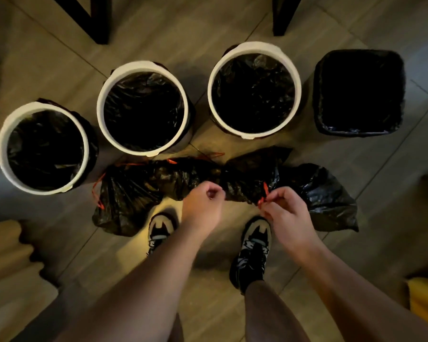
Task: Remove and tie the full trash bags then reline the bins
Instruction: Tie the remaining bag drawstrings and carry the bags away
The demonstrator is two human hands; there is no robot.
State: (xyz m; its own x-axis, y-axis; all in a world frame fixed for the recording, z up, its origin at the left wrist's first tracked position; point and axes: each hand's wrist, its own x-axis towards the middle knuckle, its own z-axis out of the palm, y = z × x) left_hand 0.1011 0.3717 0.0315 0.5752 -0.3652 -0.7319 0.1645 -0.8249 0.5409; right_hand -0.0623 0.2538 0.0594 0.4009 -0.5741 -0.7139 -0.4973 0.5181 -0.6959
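Right hand (285, 214) pinches red drawstring (265, 191) of trash bag (321, 191); left hand (202, 206) curled.

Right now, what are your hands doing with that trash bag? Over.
Right hand pinching red drawstring; left hand curled at trash bag, grip unclear. Bag lying on floor. Nothing blocking.

No readable text; right shoe (253, 246) side marks, perhaps logo, too blurred.
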